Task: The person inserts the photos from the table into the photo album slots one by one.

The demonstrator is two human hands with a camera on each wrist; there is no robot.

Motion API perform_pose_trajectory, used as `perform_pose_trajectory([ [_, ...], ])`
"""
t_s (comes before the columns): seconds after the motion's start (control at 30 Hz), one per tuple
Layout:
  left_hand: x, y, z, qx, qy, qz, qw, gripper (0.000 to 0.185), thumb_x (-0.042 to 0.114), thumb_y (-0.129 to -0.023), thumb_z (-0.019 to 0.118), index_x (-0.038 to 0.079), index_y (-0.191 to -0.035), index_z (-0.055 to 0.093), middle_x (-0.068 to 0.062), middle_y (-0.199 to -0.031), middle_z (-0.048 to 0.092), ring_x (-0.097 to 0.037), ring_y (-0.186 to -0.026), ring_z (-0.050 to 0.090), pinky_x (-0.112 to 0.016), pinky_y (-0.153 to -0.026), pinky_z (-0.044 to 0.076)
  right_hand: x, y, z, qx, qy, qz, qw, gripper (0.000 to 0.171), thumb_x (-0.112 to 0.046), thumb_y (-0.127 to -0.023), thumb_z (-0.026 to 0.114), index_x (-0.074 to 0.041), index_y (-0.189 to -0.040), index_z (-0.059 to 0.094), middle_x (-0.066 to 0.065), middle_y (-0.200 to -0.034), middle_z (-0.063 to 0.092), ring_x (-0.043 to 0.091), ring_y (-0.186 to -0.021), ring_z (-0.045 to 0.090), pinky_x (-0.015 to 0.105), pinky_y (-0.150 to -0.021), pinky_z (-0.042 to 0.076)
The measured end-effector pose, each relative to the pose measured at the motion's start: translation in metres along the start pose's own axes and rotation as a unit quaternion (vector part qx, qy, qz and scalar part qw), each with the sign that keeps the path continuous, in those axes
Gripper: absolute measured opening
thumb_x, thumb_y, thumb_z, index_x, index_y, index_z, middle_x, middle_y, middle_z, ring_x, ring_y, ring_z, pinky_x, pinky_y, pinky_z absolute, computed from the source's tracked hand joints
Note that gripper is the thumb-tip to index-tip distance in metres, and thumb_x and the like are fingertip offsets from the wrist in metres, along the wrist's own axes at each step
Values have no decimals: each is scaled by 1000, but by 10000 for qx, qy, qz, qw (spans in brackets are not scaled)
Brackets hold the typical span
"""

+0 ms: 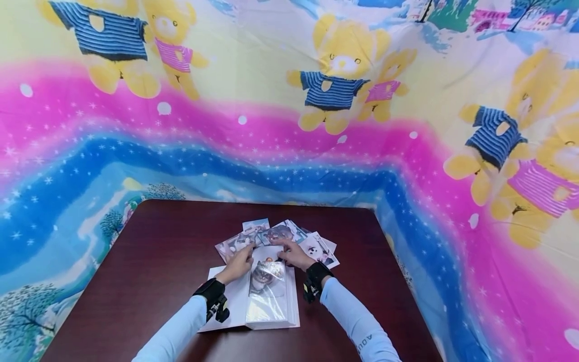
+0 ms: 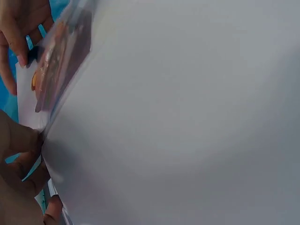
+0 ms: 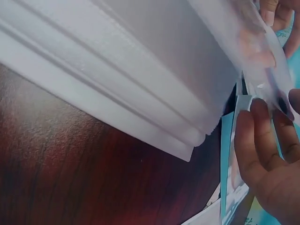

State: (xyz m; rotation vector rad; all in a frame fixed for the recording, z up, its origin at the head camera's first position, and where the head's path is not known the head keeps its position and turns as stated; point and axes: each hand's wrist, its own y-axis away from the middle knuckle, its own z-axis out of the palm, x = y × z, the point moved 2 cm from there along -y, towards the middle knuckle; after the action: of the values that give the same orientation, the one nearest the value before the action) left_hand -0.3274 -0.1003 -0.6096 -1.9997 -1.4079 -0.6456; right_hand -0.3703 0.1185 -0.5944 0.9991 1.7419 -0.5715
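Observation:
A thick white photo album [image 1: 267, 309] lies open on the table, a glossy clear sleeve on its right-hand side. Inside that sleeve sits a photo [image 1: 262, 276] of a grey cat, its upper end reaching up between the hands. My left hand [image 1: 238, 264] is at the upper left of this page; in the left wrist view its thumb and fingers pinch the edge of the clear sleeve [image 2: 86, 37]. With thumb and fingertips my right hand [image 1: 296, 255] pinches the photo's upper right corner, and the right wrist view shows this hand [image 3: 269, 159] close by the page edge.
Several loose photos [image 1: 280, 232] fan out beyond the album, one dog photo [image 1: 316, 249] near my right wrist. The dark wooden table [image 1: 149, 281] extends on both sides. A printed bear cloth [image 1: 253, 141] hangs behind it.

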Motion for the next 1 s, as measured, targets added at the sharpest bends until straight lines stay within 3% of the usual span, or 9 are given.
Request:
perform_pose_trajectory([
  [0.07, 1, 2, 1, -27, 28, -38, 10000, 49, -5, -93, 54, -4, -141, 48, -1, -72, 51, -19, -67, 46, -62, -85, 30, 1, 2, 1, -147, 202, -86, 9997, 41, -2, -102, 50, 6, -142, 45, 15, -98, 51, 18, -69, 48, 44, -62, 47],
  [0.17, 2, 4, 1, 40, -56, -50, 10000, 39, -1, -96, 52, 0, -135, 56, -11, -92, 64, -28, -84, 59, -71, -91, 25, 2, 7, 0, -330, 141, 9, 9994, 38, -4, -102, 50, 8, -138, 48, 18, -90, 52, 22, -70, 52, 54, -68, 50],
  [0.27, 2, 6, 0, 101, -226, -44, 9997, 29, 1, -98, 51, 1, -124, 64, -17, -110, 64, -35, -101, 60, -71, -90, 27, 2, 10, 1, -543, 31, 253, 9982, 36, -6, -102, 52, 6, -136, 51, 22, -85, 54, 27, -70, 56, 61, -72, 51],
  [0.5, 2, 15, -2, 20, -630, 56, 9980, 29, -3, -95, 47, 8, -110, 70, -8, -99, 61, -32, -99, 59, -67, -87, 28, -2, 19, 5, -869, 125, 306, 9957, 34, -5, -99, 59, 4, -131, 56, 30, -89, 59, 54, -79, 56, 61, -71, 50],
  [0.63, 0, 20, -4, 114, -857, 209, 9960, 31, -5, -92, 50, 11, -107, 72, -6, -96, 58, -31, -97, 57, -65, -85, 28, -1, 21, 5, -1008, 207, 206, 9945, 32, -4, -98, 59, 4, -130, 58, 27, -91, 63, 50, -75, 56, 58, -69, 50],
  [0.8, 6, 27, -6, 620, -1113, 462, 9908, 30, -2, -92, 57, 7, -119, 67, -12, -106, 60, -34, -103, 54, -57, -78, 32, -2, 22, 6, -651, 144, 163, 9976, 37, -3, -98, 60, 4, -134, 55, 13, -71, 56, 30, -64, 57, 53, -66, 51],
  [0.87, 11, 32, -7, 807, -830, 430, 9923, 31, 2, -95, 57, 3, -125, 63, -16, -113, 60, -36, -107, 54, -57, -81, 36, -6, 24, 8, -363, -56, 184, 9992, 40, -5, -98, 60, 3, -137, 52, 7, -70, 56, 22, -63, 56, 52, -65, 50],
  [1.0, 25, 48, -11, 768, 613, 97, 9951, 35, 13, -103, 50, -5, -133, 55, -23, -124, 59, -37, -108, 60, -54, -90, 46, -22, 32, 22, 243, -814, 147, 9963, 42, -16, -103, 54, 1, -141, 46, 11, -94, 66, 18, -76, 61, 51, -71, 52],
])
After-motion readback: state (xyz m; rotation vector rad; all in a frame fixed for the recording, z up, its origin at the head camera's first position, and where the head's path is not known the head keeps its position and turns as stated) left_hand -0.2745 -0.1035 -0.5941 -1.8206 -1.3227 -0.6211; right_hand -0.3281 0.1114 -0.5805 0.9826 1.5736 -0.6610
